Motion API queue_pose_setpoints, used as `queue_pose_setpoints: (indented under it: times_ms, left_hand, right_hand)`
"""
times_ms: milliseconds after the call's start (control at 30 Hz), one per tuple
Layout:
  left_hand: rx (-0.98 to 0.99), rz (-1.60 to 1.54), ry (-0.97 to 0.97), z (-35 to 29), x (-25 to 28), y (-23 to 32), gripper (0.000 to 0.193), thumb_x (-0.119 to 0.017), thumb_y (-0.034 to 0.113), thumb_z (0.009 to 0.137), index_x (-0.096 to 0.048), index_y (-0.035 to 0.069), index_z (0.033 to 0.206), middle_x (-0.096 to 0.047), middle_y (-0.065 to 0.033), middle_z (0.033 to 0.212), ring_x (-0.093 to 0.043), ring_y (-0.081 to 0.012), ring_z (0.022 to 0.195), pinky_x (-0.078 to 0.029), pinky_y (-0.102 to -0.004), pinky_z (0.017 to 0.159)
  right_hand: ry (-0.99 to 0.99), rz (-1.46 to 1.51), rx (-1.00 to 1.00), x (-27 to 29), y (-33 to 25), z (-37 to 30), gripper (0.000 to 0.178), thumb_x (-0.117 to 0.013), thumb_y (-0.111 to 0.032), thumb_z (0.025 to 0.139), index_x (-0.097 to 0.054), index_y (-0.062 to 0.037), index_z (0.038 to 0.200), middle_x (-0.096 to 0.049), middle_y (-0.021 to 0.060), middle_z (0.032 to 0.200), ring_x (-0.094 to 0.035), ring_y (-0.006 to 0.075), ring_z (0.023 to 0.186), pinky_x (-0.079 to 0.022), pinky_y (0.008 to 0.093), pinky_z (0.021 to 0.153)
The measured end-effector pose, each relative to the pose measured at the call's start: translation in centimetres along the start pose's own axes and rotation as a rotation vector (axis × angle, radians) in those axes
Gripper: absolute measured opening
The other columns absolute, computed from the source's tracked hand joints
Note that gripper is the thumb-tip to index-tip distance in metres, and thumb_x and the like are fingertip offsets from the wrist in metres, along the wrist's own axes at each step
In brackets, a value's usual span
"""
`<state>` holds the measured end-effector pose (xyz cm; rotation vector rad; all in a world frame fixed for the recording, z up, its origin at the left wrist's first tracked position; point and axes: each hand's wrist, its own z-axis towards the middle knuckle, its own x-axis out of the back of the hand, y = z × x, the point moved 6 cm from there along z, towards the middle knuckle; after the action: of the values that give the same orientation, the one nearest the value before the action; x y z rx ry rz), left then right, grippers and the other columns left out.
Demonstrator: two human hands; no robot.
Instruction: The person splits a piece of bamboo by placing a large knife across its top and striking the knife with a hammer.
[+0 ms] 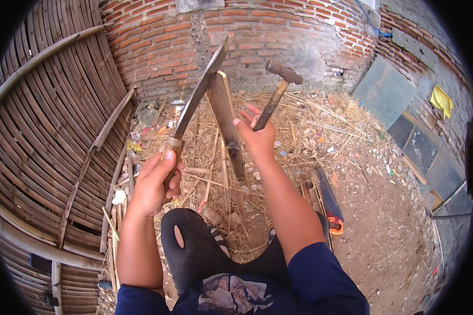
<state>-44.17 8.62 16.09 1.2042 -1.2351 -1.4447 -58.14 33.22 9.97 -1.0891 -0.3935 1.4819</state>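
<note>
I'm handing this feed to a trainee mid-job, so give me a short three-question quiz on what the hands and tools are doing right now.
1. True or false: the left hand grips a blade by its handle.
2. Which tool does the right hand hold? A) saw B) hammer C) pliers
3. What stands upright between the hands, with the blade's edge against its top?

Key
1. True.
2. B. The hammer is raised, its head above the hand.
3. A split bamboo piece, standing on the straw-littered ground. A saw lies by the right forearm.
</note>
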Motion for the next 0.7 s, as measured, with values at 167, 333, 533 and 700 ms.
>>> queue_pose_setpoints:
  times_ms: [167, 333, 533, 700]
  left_hand:
    - [0.009, 0.019, -0.004, -1.6, 0.5, 0.2, 0.047, -0.058, 0.051, 0.103, -0.059, 0.004, 0.097, -0.046, -0.0011, 0.062, -0.038, -0.0103, 0.047, -0.035, -0.0268, 0.048]
    - [0.001, 0.052, -0.010, -2.4, 0.7, 0.7, 0.047, -0.059, 0.050, 0.103, -0.060, 0.004, 0.096, -0.046, -0.0012, 0.062, -0.039, -0.0106, 0.047, -0.035, -0.0272, 0.049]
    - [-0.006, 0.065, -0.009, -2.5, 0.6, 0.6, 0.046, -0.059, 0.050, 0.103, -0.061, 0.004, 0.099, -0.048, -0.0006, 0.064, -0.041, -0.0100, 0.049, -0.035, -0.0265, 0.049]
    - [-0.069, 0.180, 0.057, -2.6, 0.0, 1.3, 0.046, -0.061, 0.050, 0.103, -0.063, 0.004, 0.107, -0.050, 0.0001, 0.068, -0.043, -0.0088, 0.052, -0.035, -0.0251, 0.050]
  right_hand:
    - [-0.110, -0.022, -0.069, -1.7, 0.4, -0.5, 0.043, -0.083, -0.009, 0.086, -0.063, 0.0061, 0.121, -0.072, 0.0173, 0.117, -0.069, 0.0183, 0.102, -0.055, 0.0330, 0.089]
    - [-0.010, -0.025, -0.074, -1.5, 0.3, -2.0, 0.037, -0.083, -0.010, 0.087, -0.067, 0.0060, 0.115, -0.074, 0.0128, 0.107, -0.069, 0.0149, 0.093, -0.054, 0.0310, 0.084]
    - [0.038, -0.086, -0.047, -1.9, 0.4, -3.1, 0.033, -0.083, -0.014, 0.087, -0.072, 0.0037, 0.113, -0.075, 0.0098, 0.102, -0.069, 0.0144, 0.091, -0.054, 0.0305, 0.082]
    - [0.026, -0.076, -0.044, -1.6, 1.2, -3.2, 0.038, -0.084, -0.015, 0.086, -0.072, 0.0045, 0.117, -0.076, 0.0102, 0.105, -0.069, 0.0149, 0.093, -0.054, 0.0305, 0.084]
